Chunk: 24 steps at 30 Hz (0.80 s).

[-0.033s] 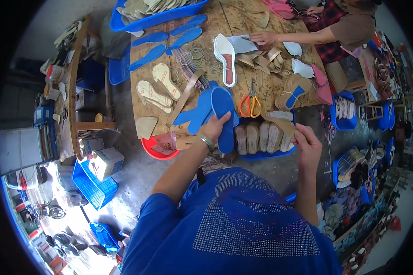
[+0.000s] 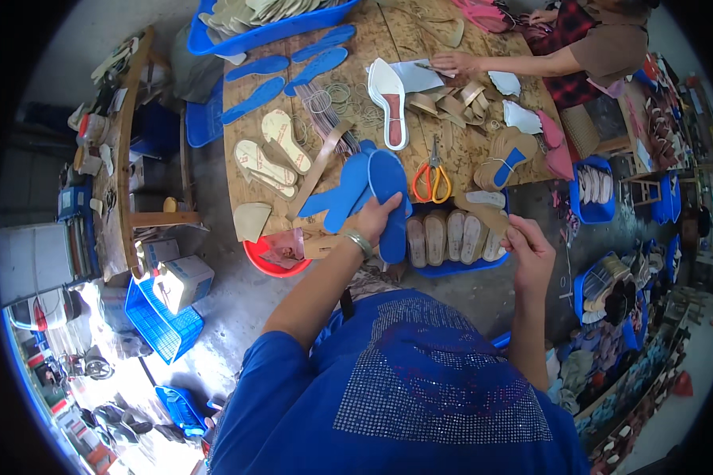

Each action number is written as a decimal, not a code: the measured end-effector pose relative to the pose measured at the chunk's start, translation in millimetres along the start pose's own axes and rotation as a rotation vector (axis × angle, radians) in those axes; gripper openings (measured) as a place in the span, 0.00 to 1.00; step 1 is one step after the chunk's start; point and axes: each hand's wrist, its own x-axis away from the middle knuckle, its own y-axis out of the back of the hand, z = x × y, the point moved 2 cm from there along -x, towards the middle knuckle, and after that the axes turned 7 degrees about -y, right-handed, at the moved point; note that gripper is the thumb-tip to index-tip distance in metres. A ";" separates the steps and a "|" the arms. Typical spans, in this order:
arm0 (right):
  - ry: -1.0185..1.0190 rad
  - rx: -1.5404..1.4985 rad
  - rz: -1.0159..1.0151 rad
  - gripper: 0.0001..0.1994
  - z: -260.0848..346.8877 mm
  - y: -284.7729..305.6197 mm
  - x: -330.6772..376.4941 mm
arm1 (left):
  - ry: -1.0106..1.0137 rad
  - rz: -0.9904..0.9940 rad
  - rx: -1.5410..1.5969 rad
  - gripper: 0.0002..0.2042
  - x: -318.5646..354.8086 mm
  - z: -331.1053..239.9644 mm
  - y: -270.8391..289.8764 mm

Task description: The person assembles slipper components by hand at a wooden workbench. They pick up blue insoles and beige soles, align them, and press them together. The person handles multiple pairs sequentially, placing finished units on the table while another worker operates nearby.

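Observation:
My left hand (image 2: pixel 370 221) is closed on a blue insole (image 2: pixel 387 178), which it holds upright at the table's front edge. Behind that insole, more blue insoles (image 2: pixel 348 184) lie fanned out on the wood. My right hand (image 2: pixel 531 247) pinches one end of a tan insole (image 2: pixel 487 210) past the table's front edge, its fingers pressed together. Between the two hands, orange-handled scissors (image 2: pixel 433 180) lie on the table, with a white-edged sole piece (image 2: pixel 388 103) farther back. A bundle of tan insoles (image 2: pixel 503 150) with a blue patch rests near the right corner.
Below the table edge, a blue crate (image 2: pixel 459 269) holds a row of insoles, and a red basin (image 2: pixel 269 265) stands to its left. Cream insoles (image 2: pixel 265 162) lie at the table's left. A co-worker's hand (image 2: pixel 454 63) touches white sheets across the table.

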 end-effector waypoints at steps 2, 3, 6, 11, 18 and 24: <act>-0.005 0.038 -0.027 0.10 -1.9 -0.2 2.0 | 0.036 0.022 -0.020 0.12 -23.6 12.2 -3.1; -0.006 0.056 -0.051 0.10 -4.7 2.2 4.0 | 0.046 0.032 -0.011 0.12 -35.7 16.5 -10.8; -0.101 0.014 -0.135 0.12 -19.8 11.7 6.8 | 0.001 -0.007 -0.043 0.15 -80.0 19.0 -33.5; -0.148 -0.113 -0.178 0.16 -23.1 6.6 3.2 | -0.119 -0.033 -0.382 0.22 -116.9 36.6 -46.4; -0.157 -0.285 -0.075 0.22 -35.2 -19.1 17.3 | 0.689 0.634 0.327 0.39 16.7 -2.0 -99.0; -0.390 -0.348 0.119 0.24 -68.4 -21.8 50.2 | 0.248 0.413 0.717 0.22 18.9 -20.5 -106.7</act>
